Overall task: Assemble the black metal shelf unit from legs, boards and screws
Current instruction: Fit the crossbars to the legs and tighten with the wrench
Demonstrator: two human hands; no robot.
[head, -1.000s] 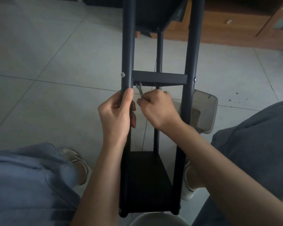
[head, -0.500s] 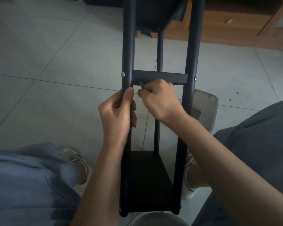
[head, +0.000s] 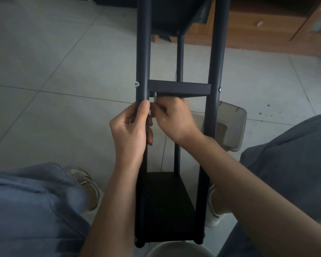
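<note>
— Where's the shelf unit?

— Lying tipped toward me across the floor, between my knees. The middle board sits between the two near legs, screws showing on both outer sides.

— Hands?

— Close together. My left hand wraps the left leg just below the board; my right hand pinches a small wrench under the board's left corner.

— Advice?

— Brace the leg hard, I reckon. Short turns, wrench seated square.

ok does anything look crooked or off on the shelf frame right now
Nothing stands out. The middle board sits square between the legs, with a screw at each end. The left hand grips the left leg; the right hand holds a small wrench under the board.
</note>
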